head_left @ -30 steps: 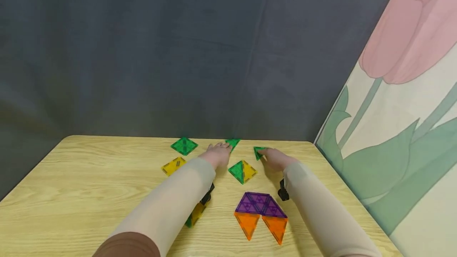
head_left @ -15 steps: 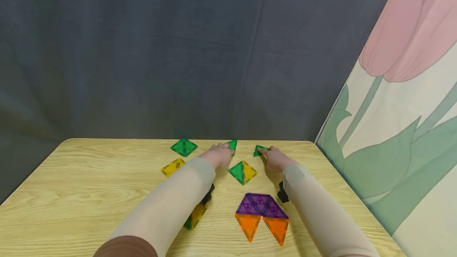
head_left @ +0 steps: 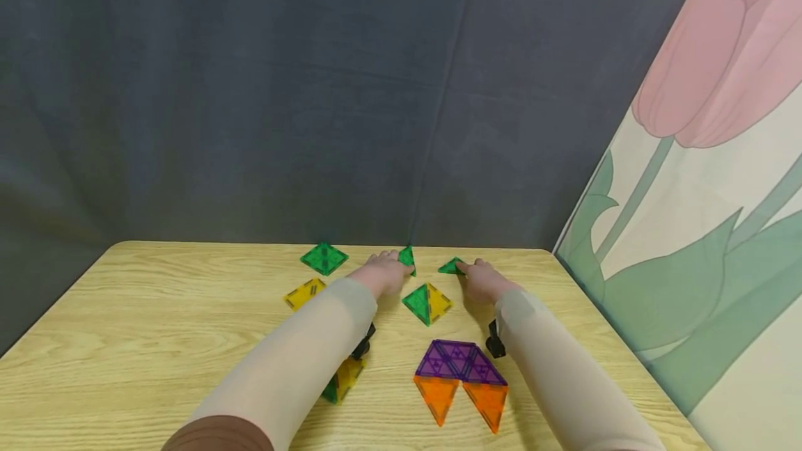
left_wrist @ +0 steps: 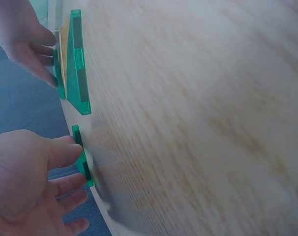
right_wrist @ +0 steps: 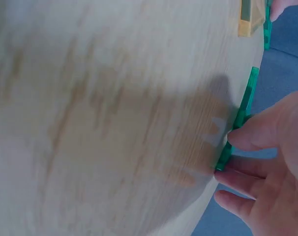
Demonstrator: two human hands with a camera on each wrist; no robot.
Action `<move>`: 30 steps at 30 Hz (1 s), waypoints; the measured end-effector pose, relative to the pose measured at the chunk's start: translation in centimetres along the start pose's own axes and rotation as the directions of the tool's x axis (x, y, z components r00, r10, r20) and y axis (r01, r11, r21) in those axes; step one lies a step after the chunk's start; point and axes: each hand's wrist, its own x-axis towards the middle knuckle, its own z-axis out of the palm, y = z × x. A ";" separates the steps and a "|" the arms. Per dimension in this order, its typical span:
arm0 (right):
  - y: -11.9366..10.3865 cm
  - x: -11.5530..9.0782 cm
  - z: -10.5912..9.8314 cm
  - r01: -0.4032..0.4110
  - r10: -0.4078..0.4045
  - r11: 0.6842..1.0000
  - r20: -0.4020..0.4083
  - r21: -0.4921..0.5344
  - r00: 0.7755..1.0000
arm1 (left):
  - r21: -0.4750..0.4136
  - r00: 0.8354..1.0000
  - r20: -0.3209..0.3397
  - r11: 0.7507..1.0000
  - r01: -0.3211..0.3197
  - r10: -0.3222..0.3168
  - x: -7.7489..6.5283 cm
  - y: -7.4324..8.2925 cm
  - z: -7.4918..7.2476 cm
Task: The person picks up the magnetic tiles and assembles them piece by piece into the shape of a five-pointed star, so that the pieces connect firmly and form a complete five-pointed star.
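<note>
Near the table's far edge, my left hand holds a green triangular magnetic tile by thumb and index finger, the other fingers spread loosely. In the left wrist view this tile lies between thumb and fingertips. To the right, my right hand pinches a second green triangular magnetic tile, its far corner free in the right wrist view, where the thumb covers the middle of the tile. Both tiles lie at the tabletop. Between the hands and nearer sits a diamond of a green triangle and a yellow triangle.
Purple triangles joined with two orange triangles lie in front. A green diamond and yellow tiles are at the left. My left forearm partly covers a green-yellow pair. A dark curtain hangs behind the table.
Both held green triangles have turned on the tabletop: the left one's point now faces up, and the right one's long side now faces me. The hands have barely shifted.
</note>
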 end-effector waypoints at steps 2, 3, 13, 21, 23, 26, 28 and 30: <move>-0.2 0.1 0.1 0.006 -0.006 1.000 -0.018 -0.018 1.000 | -0.018 1.000 0.004 1.000 0.012 -0.011 0.1 0.0 0.1; -0.4 0.2 0.1 0.011 -0.012 1.000 -0.027 -0.027 1.000 | -0.030 1.000 0.008 0.999 0.020 -0.019 0.2 0.0 0.1; -2.6 1.6 0.0 0.089 -0.092 0.980 0.008 0.181 0.996 | -0.049 0.999 0.017 0.998 0.034 -0.033 -0.4 0.0 0.3; -2.8 1.7 0.6 0.203 -0.193 0.955 -0.065 0.218 0.979 | -0.075 1.000 0.007 0.997 0.028 -0.028 -0.7 -0.1 0.4; -2.7 1.6 0.8 0.212 -0.201 0.961 -0.079 0.176 0.976 | -0.092 0.999 0.009 0.995 0.036 -0.036 -0.7 -0.1 0.4; -2.8 1.5 1.0 0.227 -0.221 0.960 -0.055 0.165 0.974 | -0.082 0.999 0.014 0.996 0.038 -0.037 -0.6 -0.1 0.5; -3.0 1.5 1.0 0.229 -0.228 0.957 -0.030 0.179 0.973 | -0.068 0.999 0.013 0.997 0.033 -0.032 -0.6 -0.1 0.5; -3.3 1.5 1.0 0.225 -0.226 0.957 -0.014 0.182 0.974 | -0.060 0.999 0.010 0.998 0.031 -0.030 -0.5 -0.1 0.5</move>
